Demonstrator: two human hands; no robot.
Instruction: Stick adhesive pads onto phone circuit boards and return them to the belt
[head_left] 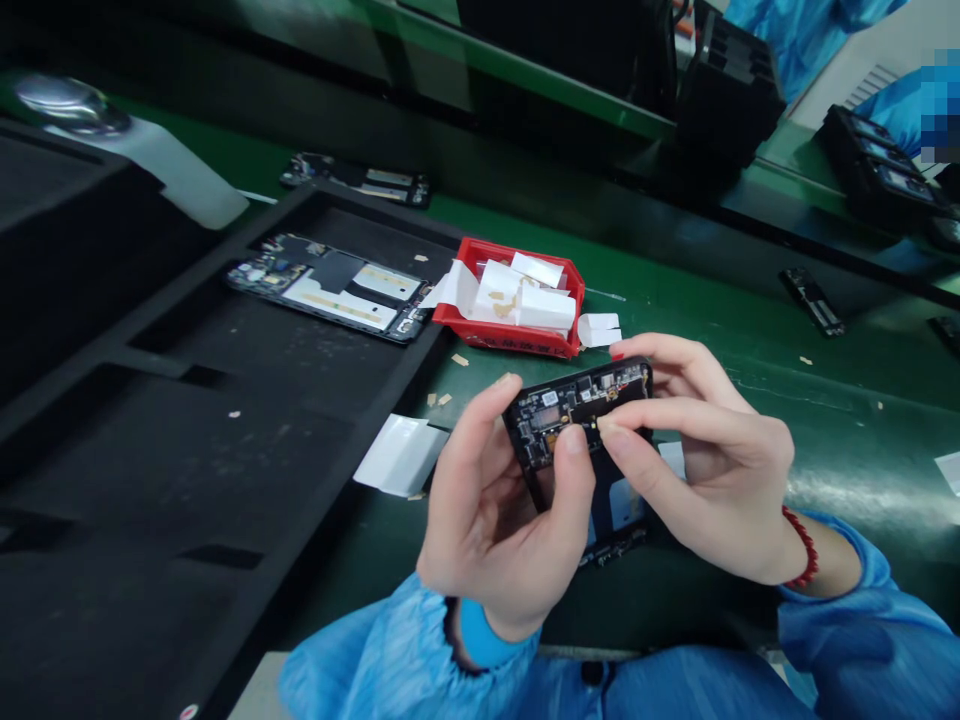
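An opened smartphone (551,412), with its circuit board showing at the upper end, is tilted between my hands above the bench. My left hand (499,520) grips it along the left side, the thumb lying on the board and the fingers at the edge and behind. On the board, the thumb and forefinger of my right hand (720,480) are pinched together near its middle. Whatever they hold, if anything, is too small or hidden to name. Other right fingers reach round the phone's upper right corner. Part of the phone's lower half is covered by my hands.
A red bin (510,345) of white paper pieces stands beyond the phone. At left, a black foam tray (315,420) carries another opened phone (337,290). White liner paper (400,455) and small tan scraps lie on the green bench (847,420). Black racks (727,85) stand at upper right.
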